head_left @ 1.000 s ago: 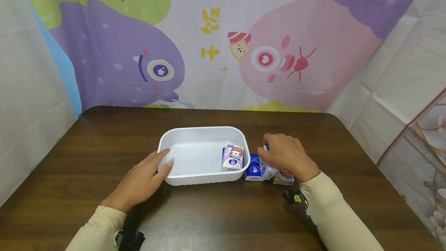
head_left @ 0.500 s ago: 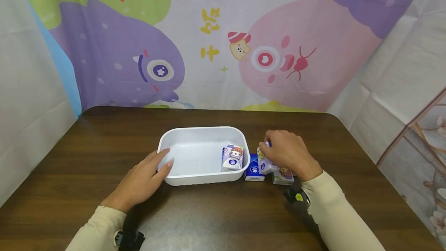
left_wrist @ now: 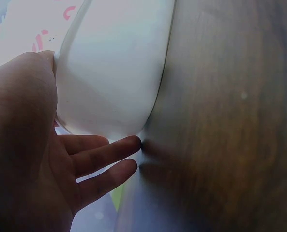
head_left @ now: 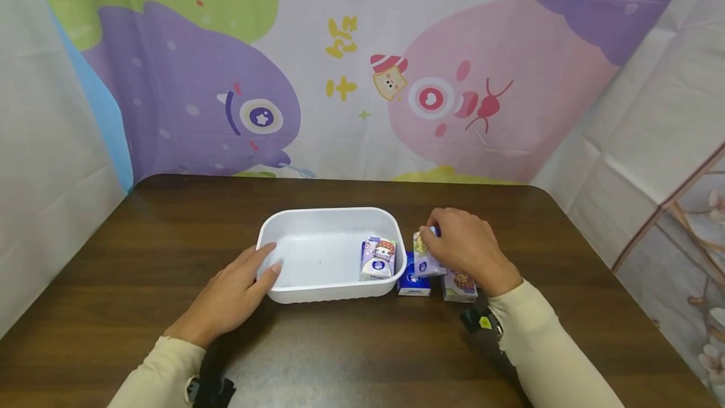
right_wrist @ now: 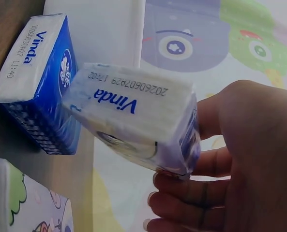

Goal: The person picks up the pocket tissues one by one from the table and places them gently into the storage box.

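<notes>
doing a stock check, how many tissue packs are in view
4 visible: one printed pack in the white tray, a lilac pack in the right hand, a blue pack and a second printed pack on the table. More may be hidden in the tray.

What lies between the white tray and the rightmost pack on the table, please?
In the head view, a blue pack lies there, partly hidden by the lilac pack in the right hand.

Vinda on lilac pack (right_wrist: 138,118), on blue pack (right_wrist: 44,89)
</notes>
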A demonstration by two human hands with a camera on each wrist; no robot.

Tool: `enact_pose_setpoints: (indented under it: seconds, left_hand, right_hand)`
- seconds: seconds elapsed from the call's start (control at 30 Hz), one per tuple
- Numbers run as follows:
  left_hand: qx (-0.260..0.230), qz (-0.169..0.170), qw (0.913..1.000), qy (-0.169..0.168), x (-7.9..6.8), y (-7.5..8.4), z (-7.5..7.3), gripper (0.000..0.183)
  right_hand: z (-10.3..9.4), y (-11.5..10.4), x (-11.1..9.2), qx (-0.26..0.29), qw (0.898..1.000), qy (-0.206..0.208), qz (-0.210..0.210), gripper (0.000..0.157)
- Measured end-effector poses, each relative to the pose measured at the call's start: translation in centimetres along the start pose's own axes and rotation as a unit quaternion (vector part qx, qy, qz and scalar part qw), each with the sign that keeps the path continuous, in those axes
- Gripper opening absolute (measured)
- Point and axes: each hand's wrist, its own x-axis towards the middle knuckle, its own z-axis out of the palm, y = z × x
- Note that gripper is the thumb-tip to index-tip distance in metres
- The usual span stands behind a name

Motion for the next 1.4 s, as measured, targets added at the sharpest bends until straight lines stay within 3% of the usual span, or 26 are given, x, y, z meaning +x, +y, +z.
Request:
enact_pose_setpoints:
  seconds: [0.73, 1.4]
  left_hand:
    - [0.001, -0.005, 0.9999, -0.009, 0.10, 0.04, -0.25, 0.062]
    - [0.002, 0.001, 0.9999, -0.011, 0.08, 0.07, -0.19, 0.060]
  right_hand:
    - [-0.54, -0.42, -0.15, 0.040, 0.995, 0.093, -0.011, 0.026]
    - [-0.88, -0.30, -0.43, 0.058, 0.990, 0.129, -0.022, 0.025]
